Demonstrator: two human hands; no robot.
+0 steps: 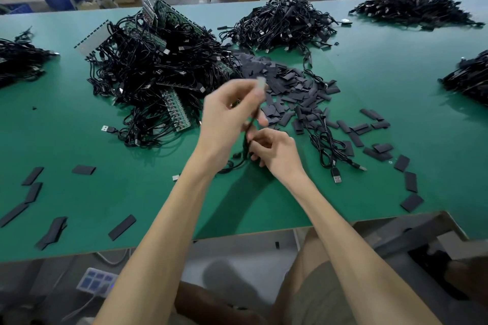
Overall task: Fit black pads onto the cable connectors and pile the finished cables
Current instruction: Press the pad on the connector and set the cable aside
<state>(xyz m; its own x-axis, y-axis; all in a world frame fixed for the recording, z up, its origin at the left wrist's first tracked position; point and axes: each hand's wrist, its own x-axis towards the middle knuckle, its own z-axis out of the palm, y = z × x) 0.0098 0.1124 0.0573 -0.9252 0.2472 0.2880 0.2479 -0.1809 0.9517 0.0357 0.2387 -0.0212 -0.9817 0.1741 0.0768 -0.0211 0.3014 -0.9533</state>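
My left hand is raised over the green table and pinches the pale connector end of a black cable, blurred by motion. My right hand sits just below it, fingers curled round the same cable lower down. The cable's slack loops on the table under my wrists. A heap of black pads lies right behind my hands. A big tangle of cables with green circuit boards sits to the left. A second cable pile is further back.
Loose pads lie scattered at the front left and at the right. One loose cable with USB plugs lies right of my hands. More cable piles sit at the far right, right edge and left edge.
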